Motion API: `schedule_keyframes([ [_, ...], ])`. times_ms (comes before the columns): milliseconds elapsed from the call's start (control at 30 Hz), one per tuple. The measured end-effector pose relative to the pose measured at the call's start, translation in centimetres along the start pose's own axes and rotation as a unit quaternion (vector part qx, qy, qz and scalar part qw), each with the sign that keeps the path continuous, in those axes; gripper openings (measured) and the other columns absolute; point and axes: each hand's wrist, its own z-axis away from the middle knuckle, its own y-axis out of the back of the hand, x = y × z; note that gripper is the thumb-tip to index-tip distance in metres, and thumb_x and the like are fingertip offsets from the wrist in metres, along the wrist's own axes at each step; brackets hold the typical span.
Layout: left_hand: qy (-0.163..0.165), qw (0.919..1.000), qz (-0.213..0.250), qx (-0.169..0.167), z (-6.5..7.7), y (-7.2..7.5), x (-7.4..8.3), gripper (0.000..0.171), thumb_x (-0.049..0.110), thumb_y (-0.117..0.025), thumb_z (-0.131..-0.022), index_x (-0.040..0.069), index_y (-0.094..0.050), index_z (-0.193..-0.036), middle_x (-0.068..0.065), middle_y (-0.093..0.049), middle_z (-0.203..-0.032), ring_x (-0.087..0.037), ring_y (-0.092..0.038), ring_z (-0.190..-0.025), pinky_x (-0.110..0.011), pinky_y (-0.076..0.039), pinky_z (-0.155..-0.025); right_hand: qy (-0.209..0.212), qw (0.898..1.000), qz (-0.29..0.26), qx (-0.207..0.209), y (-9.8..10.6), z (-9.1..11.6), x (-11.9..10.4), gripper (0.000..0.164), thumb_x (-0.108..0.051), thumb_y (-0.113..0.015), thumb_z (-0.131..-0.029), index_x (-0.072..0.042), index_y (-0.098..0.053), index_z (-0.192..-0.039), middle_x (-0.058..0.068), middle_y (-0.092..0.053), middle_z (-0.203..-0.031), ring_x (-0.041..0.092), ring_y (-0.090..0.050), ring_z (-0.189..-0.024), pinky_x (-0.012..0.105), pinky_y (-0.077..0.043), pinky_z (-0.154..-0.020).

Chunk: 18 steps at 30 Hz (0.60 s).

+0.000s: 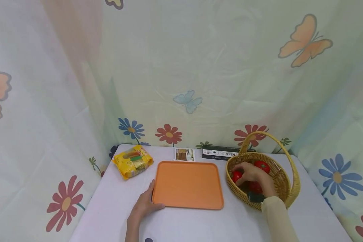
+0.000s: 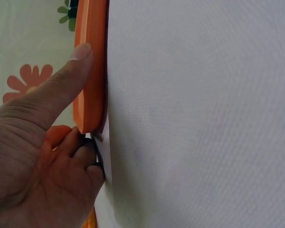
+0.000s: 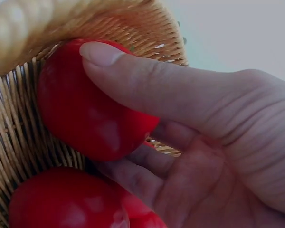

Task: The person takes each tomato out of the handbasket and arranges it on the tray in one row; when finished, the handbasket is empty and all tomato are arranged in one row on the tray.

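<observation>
An orange tray (image 1: 188, 185) lies flat on the white table. My left hand (image 1: 145, 202) holds its near left corner, the thumb along the front rim and the fingers at the left side, partly curled in the left wrist view. Inside the wicker basket (image 1: 282, 179) on the right, my right hand (image 1: 252, 173) grips a red tomato (image 3: 80, 104) between thumb and fingers, against the woven wall. Another red tomato (image 1: 261, 166) sits behind the hand. Below the held one, more red produce (image 3: 61, 199) shows in the right wrist view, partly cut off.
A yellow bread package (image 1: 133, 162) lies at the back left. Along the back edge are a small flat packet (image 1: 184, 154) and a dark pasta box (image 1: 217, 153). The basket's tall handle (image 1: 294, 168) arches over its right side. A dark item (image 1: 255, 197) lies at the basket's near side.
</observation>
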Motion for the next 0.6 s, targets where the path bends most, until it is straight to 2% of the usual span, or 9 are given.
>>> schedule_keyframes([
  [267,-0.002,1.0,0.0,0.001,-0.06,0.08,0.14,0.121,0.035,-0.098,-0.079,0.016,-0.025,-0.173,-0.023,-0.038,-0.17,-0.05,-0.037,-0.155,-0.069,-0.034,-0.125,0.007,1.0,-0.005,-0.011,0.6,-0.42,0.14,0.06,-0.013,-0.095,-0.081,-0.005,-0.073,-0.135,0.017,-0.067,-0.126,0.038,-0.057,-0.117,0.068,-0.06,-0.097],
  [600,0.008,1.0,-0.001,-0.002,0.02,-0.02,0.21,0.122,0.036,-0.099,-0.078,0.017,-0.024,-0.173,-0.024,-0.04,-0.169,-0.051,-0.038,-0.154,-0.071,-0.035,-0.124,0.028,1.0,-0.013,-0.002,0.61,0.01,0.37,0.057,-0.015,-0.094,-0.083,-0.003,-0.072,-0.135,0.016,-0.067,-0.126,0.038,-0.057,-0.117,0.066,-0.061,-0.097],
])
